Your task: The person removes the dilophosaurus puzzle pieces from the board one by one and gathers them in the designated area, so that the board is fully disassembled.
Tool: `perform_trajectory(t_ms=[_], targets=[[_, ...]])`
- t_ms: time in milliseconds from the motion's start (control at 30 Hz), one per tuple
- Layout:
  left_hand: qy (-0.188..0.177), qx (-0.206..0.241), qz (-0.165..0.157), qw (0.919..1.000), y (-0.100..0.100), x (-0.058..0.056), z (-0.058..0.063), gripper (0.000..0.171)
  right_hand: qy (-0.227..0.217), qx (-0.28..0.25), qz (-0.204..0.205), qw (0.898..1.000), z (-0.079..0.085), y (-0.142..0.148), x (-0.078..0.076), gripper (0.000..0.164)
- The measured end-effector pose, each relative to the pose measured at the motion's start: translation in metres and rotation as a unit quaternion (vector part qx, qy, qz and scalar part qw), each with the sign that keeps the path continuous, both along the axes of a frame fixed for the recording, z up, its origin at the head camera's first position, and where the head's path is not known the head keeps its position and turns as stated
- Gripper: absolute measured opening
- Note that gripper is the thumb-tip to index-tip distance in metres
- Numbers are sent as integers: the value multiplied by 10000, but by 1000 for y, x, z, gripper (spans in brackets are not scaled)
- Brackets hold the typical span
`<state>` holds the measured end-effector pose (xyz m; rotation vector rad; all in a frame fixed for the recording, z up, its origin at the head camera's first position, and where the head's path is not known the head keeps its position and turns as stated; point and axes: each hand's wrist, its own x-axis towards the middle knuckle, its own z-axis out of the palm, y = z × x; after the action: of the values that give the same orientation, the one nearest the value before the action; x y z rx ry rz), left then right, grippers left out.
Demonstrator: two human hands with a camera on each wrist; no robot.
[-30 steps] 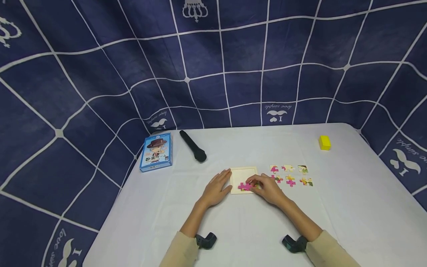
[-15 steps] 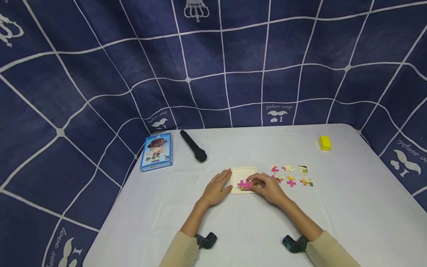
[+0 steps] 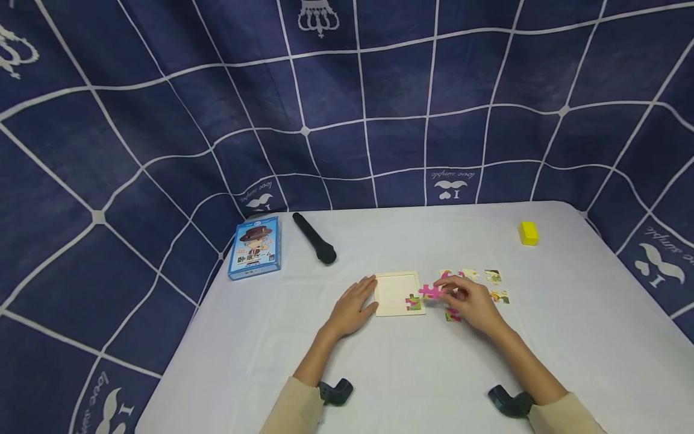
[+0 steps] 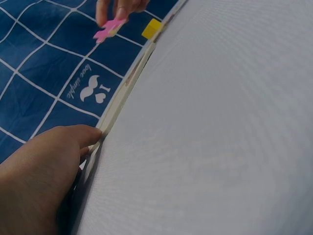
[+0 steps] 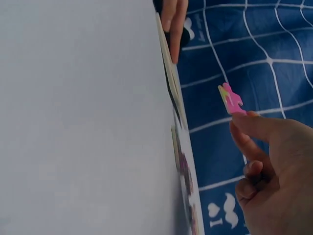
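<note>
My right hand (image 3: pixel 473 303) pinches a pink puzzle piece (image 3: pixel 431 292) between thumb and fingertips, beyond the right edge of the puzzle tray. In the right wrist view the held piece (image 5: pixel 232 99) is lifted above the table and tilted, with a yellow-green edge showing. The square cream puzzle tray (image 3: pixel 393 274) carries one green-and-pink piece (image 3: pixel 414 302) in its lower right corner. My left hand (image 3: pixel 349 307) rests at the tray's left edge, fingers extended. Its thumb touches the tray edge (image 4: pixel 120 100) in the left wrist view.
Several loose puzzle pieces (image 3: pixel 493 276) lie right of the tray, some hidden behind my right hand. A black microphone (image 3: pixel 314 238) and a blue illustrated box (image 3: pixel 255 247) lie at the back left. A yellow block (image 3: pixel 528 233) sits at the back right.
My right hand has lifted the pink puzzle piece out of the tray and carried it right. The corner piece it covered now shows fully. My left hand has stayed in place.
</note>
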<state>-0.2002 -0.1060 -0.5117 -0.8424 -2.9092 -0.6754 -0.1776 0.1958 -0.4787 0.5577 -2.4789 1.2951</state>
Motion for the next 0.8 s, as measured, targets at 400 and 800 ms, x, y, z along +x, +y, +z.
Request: perform_trajectory(t_ms=[400,800], targets=[[45,31,-41,10000,0,0,0,57,-191,595,-410,9972,-9,64,22,26],[172,213,-114,9996,-1,2,-1,56,-811,855,-270,9927,-15,79,33,19]])
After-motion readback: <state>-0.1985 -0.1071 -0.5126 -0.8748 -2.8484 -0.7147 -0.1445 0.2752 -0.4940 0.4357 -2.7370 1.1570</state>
